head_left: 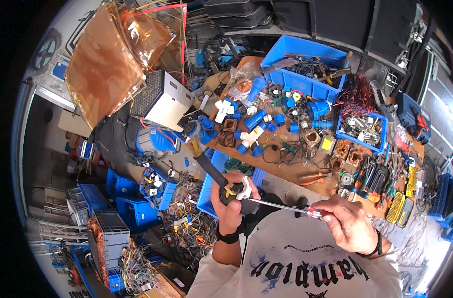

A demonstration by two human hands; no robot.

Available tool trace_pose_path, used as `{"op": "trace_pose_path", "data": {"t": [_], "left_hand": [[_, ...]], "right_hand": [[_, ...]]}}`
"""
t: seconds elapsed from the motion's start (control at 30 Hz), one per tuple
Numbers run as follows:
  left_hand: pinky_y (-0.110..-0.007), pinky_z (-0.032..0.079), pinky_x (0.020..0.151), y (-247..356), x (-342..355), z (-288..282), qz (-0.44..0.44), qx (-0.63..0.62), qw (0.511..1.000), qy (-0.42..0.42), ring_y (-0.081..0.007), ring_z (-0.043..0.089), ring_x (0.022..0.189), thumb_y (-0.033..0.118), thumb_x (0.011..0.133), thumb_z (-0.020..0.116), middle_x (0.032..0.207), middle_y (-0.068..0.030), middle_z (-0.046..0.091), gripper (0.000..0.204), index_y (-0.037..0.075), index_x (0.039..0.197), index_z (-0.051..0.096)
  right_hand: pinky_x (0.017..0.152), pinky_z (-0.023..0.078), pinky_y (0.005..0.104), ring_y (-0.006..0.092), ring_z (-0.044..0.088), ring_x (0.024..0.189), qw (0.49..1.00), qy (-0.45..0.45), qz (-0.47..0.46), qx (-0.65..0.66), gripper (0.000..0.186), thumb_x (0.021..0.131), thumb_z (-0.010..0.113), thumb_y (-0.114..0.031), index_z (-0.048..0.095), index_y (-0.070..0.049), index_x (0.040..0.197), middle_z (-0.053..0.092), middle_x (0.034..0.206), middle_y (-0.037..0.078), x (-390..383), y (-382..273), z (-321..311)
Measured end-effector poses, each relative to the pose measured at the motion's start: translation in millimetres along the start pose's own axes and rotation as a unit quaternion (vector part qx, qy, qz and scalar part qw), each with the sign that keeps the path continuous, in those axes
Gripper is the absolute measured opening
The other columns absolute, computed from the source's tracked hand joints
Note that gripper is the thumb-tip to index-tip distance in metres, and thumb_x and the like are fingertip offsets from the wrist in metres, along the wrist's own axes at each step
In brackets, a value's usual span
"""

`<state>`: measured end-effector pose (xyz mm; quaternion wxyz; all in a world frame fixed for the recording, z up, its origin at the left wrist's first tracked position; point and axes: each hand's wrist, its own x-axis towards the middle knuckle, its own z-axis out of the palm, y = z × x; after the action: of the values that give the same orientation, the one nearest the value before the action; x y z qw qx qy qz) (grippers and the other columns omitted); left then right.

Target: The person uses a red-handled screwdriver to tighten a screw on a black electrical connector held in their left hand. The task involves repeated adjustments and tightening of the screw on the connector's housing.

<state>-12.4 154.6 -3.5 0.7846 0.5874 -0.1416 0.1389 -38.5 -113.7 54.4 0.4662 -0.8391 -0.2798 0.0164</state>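
Observation:
My left hand (229, 214) is closed around a long black tubular device (210, 168) with a grey-and-yellow far end. Its lower end is round and dark, with a yellow bit, partly hidden by my fingers. A white curved plastic piece (245, 187) sits at that lower end, beside my fingers. In my right hand (353, 226) is a screwdriver (281, 205) with a long metal shaft and a clear-and-red handle. The shaft points left, and its tip meets the device near the white piece; the exact contact is too small to make out.
Ahead, a wooden workbench (278, 168) carries blue and white plastic parts, copper windings and hand tools. A large blue bin (301, 84) of cables and a smaller blue tray (361, 130) of metal pieces stand there. Tangled wires (187, 218) and blue crates (137, 211) lie left.

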Motion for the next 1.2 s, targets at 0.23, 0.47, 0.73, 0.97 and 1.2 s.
{"op": "trace_pose_path", "data": {"t": [0.23,0.47,0.73,0.97,1.2], "left_hand": [[-0.03,0.05,0.057,-0.2,-0.3,6.4,-0.033,-0.026,0.998,0.045,-0.0206,0.059,0.07,0.046,0.082,0.069,0.086,-0.0157,0.055,0.059,0.0,0.108,0.045],[-0.03,0.052,0.057,-1.9,1.4,8.2,-0.042,-0.018,0.998,0.044,-0.0208,0.06,0.069,0.049,0.083,0.067,0.085,-0.0158,0.056,0.06,0.0,0.108,0.044],[-0.03,0.052,0.053,-13.0,2.9,12.5,-0.067,-0.009,0.996,0.054,-0.021,0.06,0.064,0.052,0.086,0.061,0.087,-0.0179,0.057,0.061,0.001,0.113,0.041],[-0.032,0.054,0.055,-14.0,3.7,14.5,-0.101,-0.032,0.992,0.064,-0.022,0.06,0.067,0.047,0.087,0.061,0.088,-0.0174,0.056,0.058,0.0,0.114,0.041],[-0.033,0.056,0.058,-19.9,1.3,10.5,-0.115,-0.1,0.986,0.061,-0.0236,0.061,0.075,0.031,0.085,0.065,0.098,-0.0178,0.055,0.049,0.0,0.115,0.042]], "right_hand": [[0.067,0.049,0.0346,0.023,0.059,0.077,0.993,0.079,-0.075,-0.035,0.034,0.07,0.076,-0.001,0.069,-0.007,0.102,0.056,0.088,0.006,1.2,1.8,-4.7],[0.069,0.056,0.0335,0.0254,0.065,0.081,0.998,0.039,0.041,0.03,0.034,0.077,0.075,-0.007,0.066,-0.007,0.109,0.061,0.097,0.009,3.3,0.1,-2.1],[0.061,0.053,0.0359,0.0271,0.067,0.071,0.998,-0.028,0.043,-0.035,0.037,0.082,0.07,-0.008,0.06,-0.005,0.117,0.063,0.09,0.012,-0.6,5.3,-9.9],[0.062,0.046,0.0336,0.0225,0.054,0.072,0.995,0.063,-0.03,-0.066,0.042,0.069,0.071,0.005,0.067,-0.006,0.109,0.052,0.086,0.008,4.3,13.1,-6.9],[0.058,0.046,0.0306,0.0183,0.055,0.068,0.997,0.081,0.008,-0.002,0.043,0.073,0.071,0.008,0.067,-0.009,0.112,0.049,0.086,0.007,2.3,16.5,0.5]]}}
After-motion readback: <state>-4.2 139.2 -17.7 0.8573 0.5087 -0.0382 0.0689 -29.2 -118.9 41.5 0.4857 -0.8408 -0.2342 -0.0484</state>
